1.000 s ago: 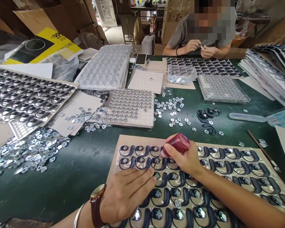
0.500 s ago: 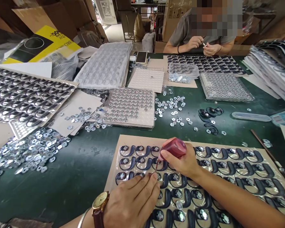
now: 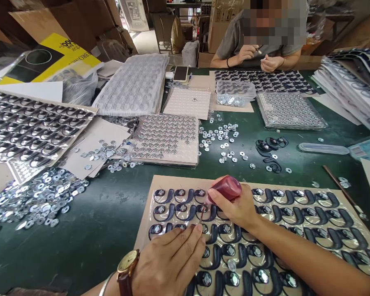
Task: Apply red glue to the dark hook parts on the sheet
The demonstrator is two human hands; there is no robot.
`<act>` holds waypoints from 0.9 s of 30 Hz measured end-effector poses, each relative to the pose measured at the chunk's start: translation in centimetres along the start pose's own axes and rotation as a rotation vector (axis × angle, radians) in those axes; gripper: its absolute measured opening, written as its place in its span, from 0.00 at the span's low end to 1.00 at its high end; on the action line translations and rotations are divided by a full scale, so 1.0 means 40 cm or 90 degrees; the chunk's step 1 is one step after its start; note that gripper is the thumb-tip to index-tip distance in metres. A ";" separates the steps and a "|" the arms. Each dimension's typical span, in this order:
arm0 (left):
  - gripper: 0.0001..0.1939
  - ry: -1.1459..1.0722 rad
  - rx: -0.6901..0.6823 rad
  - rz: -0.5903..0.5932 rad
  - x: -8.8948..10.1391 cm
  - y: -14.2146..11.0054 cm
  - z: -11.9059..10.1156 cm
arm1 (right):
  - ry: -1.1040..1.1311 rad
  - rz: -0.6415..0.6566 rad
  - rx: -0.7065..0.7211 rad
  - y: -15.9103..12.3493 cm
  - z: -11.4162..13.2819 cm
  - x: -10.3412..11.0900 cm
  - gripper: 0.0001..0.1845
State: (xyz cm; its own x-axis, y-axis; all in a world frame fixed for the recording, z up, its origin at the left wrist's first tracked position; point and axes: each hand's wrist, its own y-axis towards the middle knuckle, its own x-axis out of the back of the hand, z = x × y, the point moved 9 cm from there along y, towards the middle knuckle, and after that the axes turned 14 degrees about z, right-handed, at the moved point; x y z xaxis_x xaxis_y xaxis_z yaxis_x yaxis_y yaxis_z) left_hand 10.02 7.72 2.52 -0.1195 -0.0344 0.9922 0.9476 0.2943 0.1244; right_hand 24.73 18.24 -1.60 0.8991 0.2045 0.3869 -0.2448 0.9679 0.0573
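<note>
My right hand [image 3: 236, 205] is closed around a dark red squeeze bottle [image 3: 226, 189], tilted so its narrow end points down and left. Below that end lies one of the black ear-hook parts [image 3: 186, 211], set in rows on a cardboard sheet [image 3: 172, 179] under clear plastic, each with a shiny round piece. My left hand [image 3: 169, 259] lies flat over the lower left rows, fingers stretched out together. A thin brownish strand [image 3: 201, 217] runs from its fingertips up to the part under the bottle; whether the fingers press on it I cannot tell.
Loose metal washers [image 3: 49, 197] are heaped at left, more near the middle. Trays of round pieces [image 3: 166, 137] and a clear plastic box [image 3: 236, 92] stand behind. Across the green table [image 3: 111, 213] sits a co-worker [image 3: 228, 45]. A brown stick [image 3: 339, 185] lies at right.
The view has shifted slightly. My hands and the bottle keep nearly the same place over the sheet. Across the table, the co-worker's hands have moved a little apart.
</note>
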 end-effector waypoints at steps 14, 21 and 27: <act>0.23 -0.036 0.032 -0.021 0.003 -0.002 0.008 | 0.004 -0.040 0.015 -0.009 0.000 0.018 0.09; 0.23 -0.033 0.010 -0.008 0.003 0.000 0.005 | -0.018 -0.029 0.003 -0.003 0.002 0.017 0.10; 0.22 -0.070 0.012 -0.011 0.006 -0.001 0.023 | -0.022 0.015 -0.002 0.001 0.009 0.011 0.15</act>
State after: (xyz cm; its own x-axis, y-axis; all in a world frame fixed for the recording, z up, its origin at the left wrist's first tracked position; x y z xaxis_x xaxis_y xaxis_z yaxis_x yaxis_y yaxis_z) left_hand 9.68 8.57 2.74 -0.1685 0.0656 0.9835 0.9393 0.3133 0.1400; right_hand 24.99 18.30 -1.09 0.8799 0.2217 0.4202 -0.2642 0.9634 0.0449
